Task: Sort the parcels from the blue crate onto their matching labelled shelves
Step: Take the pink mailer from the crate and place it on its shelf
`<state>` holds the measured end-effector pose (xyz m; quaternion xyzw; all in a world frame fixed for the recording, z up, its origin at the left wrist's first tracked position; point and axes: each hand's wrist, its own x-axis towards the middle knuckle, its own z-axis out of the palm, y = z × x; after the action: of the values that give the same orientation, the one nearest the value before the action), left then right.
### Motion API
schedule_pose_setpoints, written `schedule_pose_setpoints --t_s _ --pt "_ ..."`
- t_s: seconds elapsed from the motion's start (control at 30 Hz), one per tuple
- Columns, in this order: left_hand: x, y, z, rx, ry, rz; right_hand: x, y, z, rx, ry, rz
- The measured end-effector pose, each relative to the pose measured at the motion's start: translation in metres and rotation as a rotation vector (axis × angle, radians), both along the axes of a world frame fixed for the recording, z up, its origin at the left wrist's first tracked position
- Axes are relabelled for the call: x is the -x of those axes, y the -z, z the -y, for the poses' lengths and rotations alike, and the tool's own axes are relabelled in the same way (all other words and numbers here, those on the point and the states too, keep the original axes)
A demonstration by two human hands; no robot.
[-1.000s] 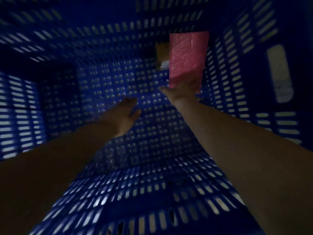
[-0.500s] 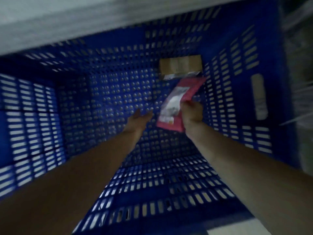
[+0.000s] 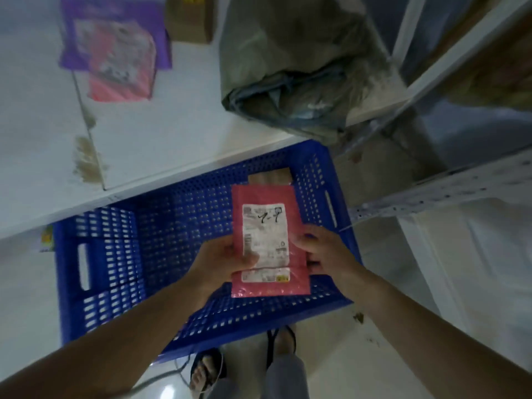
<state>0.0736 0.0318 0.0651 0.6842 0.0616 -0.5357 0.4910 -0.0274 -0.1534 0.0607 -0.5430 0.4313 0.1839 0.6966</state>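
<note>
Hands (image 3: 227, 263) (image 3: 325, 254) round parcel (image 3: 269, 243) (box (image 3: 269, 178) in crate (image 3: 95, 254))

Pink parcel (image 3: 270, 246): white label (image 3: 263, 226) with black print and black handwritten marks; a second white label strip below has a small yellow patch. Crate (image 3: 115, 254) solid blue, walls and floor patterned with rows of small slots. Box (image 3: 269, 178) inside it plain brown cardboard. Shelf (image 3: 187, 116) white, brownish stain patches (image 3: 86, 159). On it: purple mailer (image 3: 74, 33), pink mailer (image 3: 121, 82) with blurred white label, brown carton (image 3: 190, 18), grey-green bag (image 3: 296, 61). Floor (image 3: 331, 355) white. Sandals (image 3: 214, 358) black, trousers (image 3: 285, 378) grey.
</note>
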Motion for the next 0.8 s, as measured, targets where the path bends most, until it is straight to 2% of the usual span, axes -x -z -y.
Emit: schedule_pose_setpoints --t_s 0.07,0.23,0.27,0.37,0.43,0.53,0.6,0.7,0.8 --pt "0.001 -0.039 -0.005 0.044 0.058 0.034 0.004 -0.044 0.002 0.054 -0.035 0.064" --pt "0.003 -0.166 -0.009 0.249 0.151 -0.103 0.016 -0.174 0.0 0.098 0.057 0.19" --pt "0.002 -0.194 -0.008 0.316 0.11 -0.122 0.017 -0.202 0.0 0.108 0.094 0.229" --pt "0.012 -0.284 -0.007 0.55 -0.214 -0.269 0.024 -0.293 -0.009 0.124 0.228 0.324" --pt "0.035 -0.347 -0.003 0.653 -0.283 -0.303 0.034 -0.354 -0.023 0.129 0.336 0.377" --pt "0.065 -0.436 0.007 0.725 -0.333 -0.173 0.046 -0.448 -0.043 0.107 0.387 0.473" --pt "0.068 -0.487 0.006 0.737 -0.301 0.017 0.053 -0.511 -0.046 0.109 0.35 0.541" --pt "0.054 -0.561 -0.01 0.673 -0.159 0.341 0.068 -0.603 -0.028 0.109 0.34 0.63" --pt "0.04 -0.63 -0.029 0.623 0.101 0.5 0.095 -0.682 -0.014 0.241 0.271 0.766"
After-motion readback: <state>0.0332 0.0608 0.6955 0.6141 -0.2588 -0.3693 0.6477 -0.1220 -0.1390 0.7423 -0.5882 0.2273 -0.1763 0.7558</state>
